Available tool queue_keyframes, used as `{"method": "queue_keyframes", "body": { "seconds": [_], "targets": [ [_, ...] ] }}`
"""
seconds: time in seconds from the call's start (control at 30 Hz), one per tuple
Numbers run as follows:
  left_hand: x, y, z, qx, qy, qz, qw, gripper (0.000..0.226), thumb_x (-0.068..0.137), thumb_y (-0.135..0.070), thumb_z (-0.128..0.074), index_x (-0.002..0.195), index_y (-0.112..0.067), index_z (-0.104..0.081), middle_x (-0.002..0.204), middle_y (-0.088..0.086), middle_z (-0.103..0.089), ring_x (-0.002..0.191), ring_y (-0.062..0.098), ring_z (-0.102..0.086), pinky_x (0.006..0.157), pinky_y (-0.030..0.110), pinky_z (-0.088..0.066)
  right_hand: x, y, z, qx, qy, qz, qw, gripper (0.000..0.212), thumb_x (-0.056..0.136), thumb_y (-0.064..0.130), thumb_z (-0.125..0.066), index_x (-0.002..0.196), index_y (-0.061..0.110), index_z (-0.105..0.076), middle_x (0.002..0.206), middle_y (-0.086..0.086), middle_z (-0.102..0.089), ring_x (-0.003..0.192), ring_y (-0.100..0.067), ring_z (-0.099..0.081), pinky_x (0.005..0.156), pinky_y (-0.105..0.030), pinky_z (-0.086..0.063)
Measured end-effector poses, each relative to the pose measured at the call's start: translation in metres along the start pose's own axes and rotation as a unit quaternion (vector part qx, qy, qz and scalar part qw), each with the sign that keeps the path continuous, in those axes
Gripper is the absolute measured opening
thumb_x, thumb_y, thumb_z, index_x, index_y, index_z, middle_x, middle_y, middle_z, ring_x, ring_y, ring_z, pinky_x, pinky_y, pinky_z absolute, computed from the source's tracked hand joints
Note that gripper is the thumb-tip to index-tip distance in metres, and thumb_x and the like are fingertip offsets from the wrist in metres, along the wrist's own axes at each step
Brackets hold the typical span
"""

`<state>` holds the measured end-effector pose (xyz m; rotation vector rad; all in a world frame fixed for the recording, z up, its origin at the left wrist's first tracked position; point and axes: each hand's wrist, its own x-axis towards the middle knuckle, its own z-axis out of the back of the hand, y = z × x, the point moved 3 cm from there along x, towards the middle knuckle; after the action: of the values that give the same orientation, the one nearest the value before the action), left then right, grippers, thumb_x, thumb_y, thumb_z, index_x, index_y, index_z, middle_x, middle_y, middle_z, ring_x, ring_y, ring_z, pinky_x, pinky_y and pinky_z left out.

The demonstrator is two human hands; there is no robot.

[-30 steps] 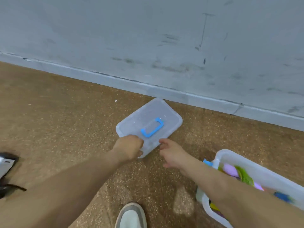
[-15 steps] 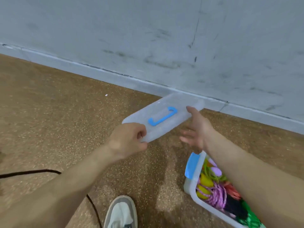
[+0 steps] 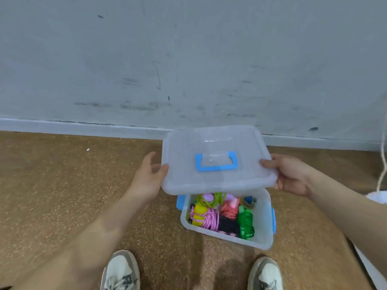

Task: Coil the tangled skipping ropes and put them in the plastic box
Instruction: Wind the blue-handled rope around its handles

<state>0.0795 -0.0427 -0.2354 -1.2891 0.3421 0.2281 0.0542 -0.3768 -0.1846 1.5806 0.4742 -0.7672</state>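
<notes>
The translucent plastic lid with blue handle (image 3: pixel 217 176) is above the clear plastic box (image 3: pixel 262 229) holding coiled coloured skipping ropes (image 3: pixel 222 218). The left hand (image 3: pixel 149 181) and right hand (image 3: pixel 291 176) pinch opposite lid edges. Lettering on the white shoe (image 3: pixel 121 273): blurred.

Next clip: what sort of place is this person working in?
Probably a plain indoor room, perhaps a storeroom or gym corner: a scuffed grey wall with a pale skirting board, a speckled brown floor, and a plastic box of coiled ropes standing on it.
</notes>
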Motion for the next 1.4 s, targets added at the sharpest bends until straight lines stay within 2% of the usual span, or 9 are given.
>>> {"method": "queue_keyframes", "body": {
  "seconds": [0.07, 0.13, 0.23, 0.37, 0.47, 0.67, 1.03, 1.27, 1.4],
  "targets": [
    [0.004, 0.0, -0.023, 0.056, 0.04, 0.026, 0.997, 0.036, 0.096, -0.022, -0.05, 0.131, -0.015, -0.051, 0.114, 0.003, -0.066, 0.097, 0.021, -0.066, 0.086, 0.046, -0.055, -0.009, -0.029, 0.02, -0.014, -0.022, -0.017, 1.0, 0.024, 0.096, 0.012, -0.053, 0.119, 0.01, -0.06, 0.108, -0.014, -0.072, 0.092, -0.027, -0.07, 0.059, -0.036, -0.061],
    [0.003, 0.008, -0.042, 0.108, 0.073, 0.047, 0.99, 0.02, 0.094, -0.019, -0.051, 0.105, -0.014, -0.067, 0.097, 0.003, -0.071, 0.087, 0.021, -0.069, 0.08, 0.043, -0.057, -0.013, -0.057, 0.037, -0.128, -0.078, -0.022, 0.988, 0.021, 0.097, 0.023, -0.055, 0.11, 0.01, -0.064, 0.088, -0.009, -0.072, 0.072, -0.021, -0.067, 0.05, -0.026, -0.053],
    [0.007, 0.033, -0.061, 0.147, 0.1, 0.076, 0.981, 0.008, 0.09, -0.021, -0.059, 0.092, -0.02, -0.067, 0.096, 0.002, -0.071, 0.085, 0.017, -0.068, 0.081, 0.04, -0.056, 0.0, -0.091, 0.057, -0.348, -0.138, -0.009, 0.927, 0.034, 0.097, 0.035, -0.053, 0.085, 0.007, -0.067, 0.065, -0.006, -0.06, 0.055, -0.018, -0.054, 0.043, -0.021, -0.037],
    [0.015, 0.06, -0.087, 0.292, 0.1, 0.038, 0.95, 0.031, 0.082, -0.022, -0.066, 0.113, -0.021, -0.061, 0.096, -0.002, -0.067, 0.08, 0.01, -0.062, 0.065, 0.021, -0.047, 0.033, -0.138, 0.07, -0.489, -0.177, -0.025, 0.854, 0.037, 0.099, 0.034, -0.041, 0.085, 0.007, -0.063, 0.092, -0.012, -0.066, 0.099, -0.029, -0.06, 0.074, -0.03, -0.043],
    [0.022, 0.059, -0.102, 0.354, 0.06, -0.013, 0.933, 0.039, 0.082, -0.026, -0.064, 0.12, -0.024, -0.058, 0.097, -0.002, -0.067, 0.086, 0.016, -0.06, 0.065, 0.025, -0.041, 0.05, -0.17, 0.075, -0.466, -0.194, -0.052, 0.862, 0.037, 0.097, 0.03, -0.043, 0.105, 0.001, -0.064, 0.111, -0.018, -0.066, 0.108, -0.031, -0.06, 0.084, -0.031, -0.045],
    [0.037, 0.057, -0.103, 0.439, 0.05, 0.017, 0.897, 0.043, 0.084, -0.03, -0.058, 0.126, -0.027, -0.055, 0.1, -0.001, -0.068, 0.092, 0.022, -0.063, 0.067, 0.027, -0.044, 0.066, -0.172, 0.079, -0.406, -0.186, -0.029, 0.894, 0.028, 0.094, 0.03, -0.05, 0.09, 0.005, -0.063, 0.101, -0.018, -0.068, 0.096, -0.034, -0.064, 0.071, -0.031, -0.04],
    [0.016, 0.08, -0.087, 0.305, -0.009, 0.074, 0.949, 0.031, 0.079, -0.019, -0.068, 0.107, -0.017, -0.054, 0.086, -0.009, -0.06, 0.075, 0.013, -0.058, 0.059, 0.028, -0.045, 0.091, -0.119, 0.059, -0.387, -0.173, 0.043, 0.905, 0.014, 0.091, 0.019, -0.055, 0.094, 0.016, -0.068, 0.087, -0.004, -0.064, 0.084, -0.025, -0.062, 0.066, -0.029, -0.042],
    [0.019, 0.091, -0.088, 0.242, 0.014, 0.112, 0.964, 0.016, 0.089, -0.029, -0.061, 0.102, -0.022, -0.056, 0.094, -0.001, -0.066, 0.082, 0.017, -0.065, 0.073, 0.035, -0.053, 0.081, -0.147, 0.068, 0.051, -0.184, -0.044, 0.981, 0.016, 0.084, 0.009, -0.073, 0.093, 0.009, -0.059, 0.091, -0.012, -0.064, 0.083, -0.031, -0.064, 0.084, -0.055, -0.054],
    [0.032, 0.112, -0.077, 0.198, 0.023, 0.155, 0.968, 0.036, 0.076, -0.055, -0.065, 0.091, -0.023, -0.067, 0.087, -0.003, -0.073, 0.079, 0.019, -0.07, 0.078, 0.044, -0.056, 0.091, -0.135, 0.074, -0.239, -0.241, -0.014, 0.941, 0.025, 0.08, 0.026, -0.076, 0.099, 0.012, -0.069, 0.096, -0.006, -0.067, 0.09, -0.023, -0.063, 0.086, -0.041, -0.053]
  ]
}}
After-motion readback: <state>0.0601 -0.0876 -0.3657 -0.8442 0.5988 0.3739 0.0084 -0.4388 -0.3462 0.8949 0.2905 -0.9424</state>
